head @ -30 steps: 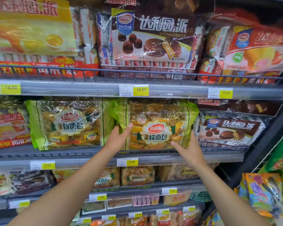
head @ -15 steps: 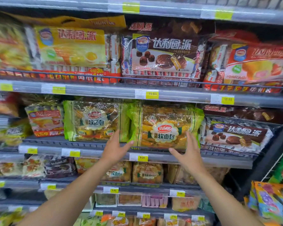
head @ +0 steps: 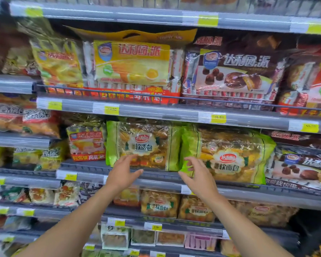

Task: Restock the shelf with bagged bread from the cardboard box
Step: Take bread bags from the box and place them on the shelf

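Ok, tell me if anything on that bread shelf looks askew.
The right-hand clear green-edged bag of bread rolls sits further forward than the matching bag to its left. Its lower edge is out over the front rail of the grey shelf, and its left corner covers that bag's edge. Nothing looks torn or spilled.

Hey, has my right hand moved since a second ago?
Yes, leftward: the right hand was at the right edge of the right green bread bag, now at its left corner.
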`<state>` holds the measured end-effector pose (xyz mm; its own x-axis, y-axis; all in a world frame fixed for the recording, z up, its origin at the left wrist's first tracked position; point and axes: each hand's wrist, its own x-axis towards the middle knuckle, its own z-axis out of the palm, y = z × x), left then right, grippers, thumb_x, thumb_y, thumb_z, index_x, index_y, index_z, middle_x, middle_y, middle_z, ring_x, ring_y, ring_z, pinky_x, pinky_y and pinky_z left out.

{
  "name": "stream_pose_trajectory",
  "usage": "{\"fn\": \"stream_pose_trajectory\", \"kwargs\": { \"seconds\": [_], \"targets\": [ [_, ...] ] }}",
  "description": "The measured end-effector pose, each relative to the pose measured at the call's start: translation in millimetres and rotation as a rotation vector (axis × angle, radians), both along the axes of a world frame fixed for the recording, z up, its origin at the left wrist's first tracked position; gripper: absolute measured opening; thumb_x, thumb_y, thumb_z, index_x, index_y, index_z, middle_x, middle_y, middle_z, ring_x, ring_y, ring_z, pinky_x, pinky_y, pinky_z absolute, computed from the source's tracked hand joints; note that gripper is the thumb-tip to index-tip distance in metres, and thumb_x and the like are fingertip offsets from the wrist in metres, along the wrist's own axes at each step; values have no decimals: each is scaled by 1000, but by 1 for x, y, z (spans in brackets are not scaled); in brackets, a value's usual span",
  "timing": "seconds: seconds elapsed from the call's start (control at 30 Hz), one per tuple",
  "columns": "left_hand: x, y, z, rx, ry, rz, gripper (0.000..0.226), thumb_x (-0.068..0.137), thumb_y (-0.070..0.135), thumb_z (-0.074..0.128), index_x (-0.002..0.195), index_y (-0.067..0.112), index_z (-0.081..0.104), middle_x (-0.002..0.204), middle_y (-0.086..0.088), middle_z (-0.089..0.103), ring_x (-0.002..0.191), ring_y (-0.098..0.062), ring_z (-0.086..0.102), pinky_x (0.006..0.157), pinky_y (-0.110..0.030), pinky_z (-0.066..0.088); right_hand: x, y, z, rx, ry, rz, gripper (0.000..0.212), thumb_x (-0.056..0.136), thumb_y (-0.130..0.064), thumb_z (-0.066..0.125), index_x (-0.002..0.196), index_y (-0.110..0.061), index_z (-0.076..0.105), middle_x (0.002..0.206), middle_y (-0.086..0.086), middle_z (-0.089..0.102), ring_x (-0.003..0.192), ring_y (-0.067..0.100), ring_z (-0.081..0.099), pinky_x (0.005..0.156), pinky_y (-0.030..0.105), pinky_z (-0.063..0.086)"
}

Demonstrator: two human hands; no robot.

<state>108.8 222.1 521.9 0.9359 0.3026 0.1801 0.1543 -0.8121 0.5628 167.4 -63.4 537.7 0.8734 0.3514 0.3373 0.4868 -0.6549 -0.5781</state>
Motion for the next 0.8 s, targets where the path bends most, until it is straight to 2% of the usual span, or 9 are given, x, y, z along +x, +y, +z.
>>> {"fn": "stream_pose_trajectory", "kwargs": {
  "seconds": [0.13, 0.23, 0.3, 0.37, 0.43, 0.5, 0.57, 0.67, 0.8],
  "targets": [
    [18, 53, -8, 24, 85, -44, 28, 97, 29, 60, 124, 36, 61, 136, 1, 60, 124, -23, 56, 100, -43, 50, 15, 50, -5, -136, 43, 48, 44, 94, -52, 57, 133, -34, 52, 115, -14, 60, 103, 6, 61, 81, 30, 54],
    [37, 84, -14, 53, 127, -77, 30, 96, 22, 52, 101, 50, 61, 133, 9, 65, 117, -22, 63, 92, -44, 55, 25, 78, -11, -208, 84, 58, 42, 96, -52, 53, 135, -35, 53, 122, -12, 59, 107, 8, 60, 85, 33, 54],
    [49, 95, -14, 74, 155, -114, 30, 98, 21, 51, 108, 45, 66, 134, 14, 64, 116, -20, 64, 90, -40, 56, 32, 93, -14, -225, 124, 65, 40, 97, -51, 52, 135, -40, 52, 126, -10, 57, 110, 10, 60, 88, 36, 54],
    [60, 101, -12, 89, 183, -168, 30, 99, 20, 50, 114, 41, 66, 136, 12, 63, 120, -20, 62, 96, -39, 54, 40, 106, -18, -243, 160, 70, 40, 99, -47, 51, 138, -38, 51, 131, -6, 54, 116, 13, 57, 94, 35, 50],
    [73, 108, -14, 82, 194, -205, 30, 99, 16, 49, 111, 39, 65, 133, 11, 64, 118, -19, 62, 99, -38, 52, 49, 115, -23, -265, 181, 59, 40, 100, -43, 51, 139, -33, 51, 132, -2, 53, 121, 17, 55, 100, 36, 46],
    [82, 113, -17, 83, 188, -234, 30, 98, 13, 49, 105, 39, 64, 128, 12, 64, 110, -15, 64, 94, -33, 51, 58, 120, -28, -270, 203, 43, 37, 99, -41, 53, 135, -32, 53, 128, 0, 54, 120, 19, 55, 103, 38, 46],
    [92, 120, -19, 79, 181, -263, 30, 99, 12, 48, 99, 39, 62, 125, 12, 64, 108, -13, 62, 92, -29, 49, 71, 128, -34, -259, 206, 29, 29, 98, -41, 55, 126, -34, 56, 120, -2, 56, 113, 17, 58, 99, 38, 48],
    [98, 124, -19, 90, 176, -298, 29, 100, 15, 47, 97, 41, 60, 124, 11, 66, 111, -15, 61, 98, -37, 51, 82, 129, -38, -251, 172, 11, 17, 96, -42, 55, 113, -37, 56, 110, -6, 58, 104, 13, 58, 91, 35, 49],
    [108, 131, -19, 120, 195, -307, 27, 99, 18, 47, 103, 42, 59, 119, 9, 66, 100, -17, 64, 92, -39, 55, 100, 139, -45, -259, 175, -32, 10, 93, -47, 54, 102, -42, 52, 99, -7, 62, 95, 14, 58, 82, 36, 50]
  ]
}}
